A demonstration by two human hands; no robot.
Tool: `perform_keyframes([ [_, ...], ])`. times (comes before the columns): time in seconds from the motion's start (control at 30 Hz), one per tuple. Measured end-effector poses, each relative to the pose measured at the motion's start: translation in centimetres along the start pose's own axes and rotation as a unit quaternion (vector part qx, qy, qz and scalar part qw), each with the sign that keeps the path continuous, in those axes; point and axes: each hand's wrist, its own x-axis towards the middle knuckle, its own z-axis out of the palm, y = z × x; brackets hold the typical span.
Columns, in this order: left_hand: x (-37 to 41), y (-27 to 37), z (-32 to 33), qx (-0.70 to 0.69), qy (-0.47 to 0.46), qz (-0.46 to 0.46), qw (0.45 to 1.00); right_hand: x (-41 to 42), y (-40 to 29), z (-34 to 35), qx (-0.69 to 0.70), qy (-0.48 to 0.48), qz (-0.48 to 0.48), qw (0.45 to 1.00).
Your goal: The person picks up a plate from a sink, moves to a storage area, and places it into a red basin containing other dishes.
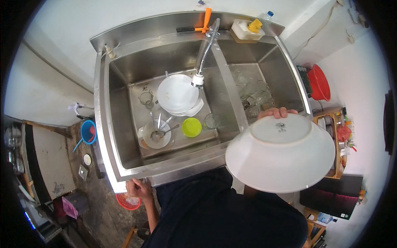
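My right hand (pixel 279 112) holds a large white ceramic bowl (pixel 279 161) tilted, with its underside and foot ring facing me. Only the fingertips show over the bowl's rear edge; the rest of that hand is hidden behind it. Its base bears a printed mark. My left hand (pixel 138 188) is curled at the front edge of the stainless steel sink (pixel 186 169), near the left corner. In the left basin are stacked white plates (pixel 178 93), a white bowl (pixel 155 141) with several spoons and forks, a green bowl (pixel 191 127) and a drinking glass (pixel 146 98).
A flexible faucet (pixel 204 59) with an orange handle (pixel 206 21) hangs over the left basin. Several glasses (pixel 249 93) lie in the right basin. A plastic tub (pixel 243 29) with a yellow sponge (pixel 255 26) sits on the back ledge. A red basin (pixel 319 83) stands at right.
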Motion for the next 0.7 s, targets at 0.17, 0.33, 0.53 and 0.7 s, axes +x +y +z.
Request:
perform_keyframes([
  [0.17, 0.7, 0.3, 0.2, -0.033, -0.001, 0.027, 0.999, -6.8, 4.2, -1.1, 0.007, 0.097, 0.153, 0.983],
  [0.33, 1.1, 0.7, 0.3, -0.025, 0.004, 0.033, 0.999, -12.0, 9.6, 0.5, 0.261, 0.049, 0.409, 0.873],
  [0.53, 1.6, 1.4, 0.0, -0.031, -0.007, 0.020, 0.999, -1.1, 1.4, 1.2, -0.052, 0.064, 0.071, 0.994],
  [0.7, 1.1, 0.2, -0.5, -0.002, -0.007, 0.033, 0.999, -0.2, -1.3, 2.0, -0.260, 0.139, -0.008, 0.956],
])
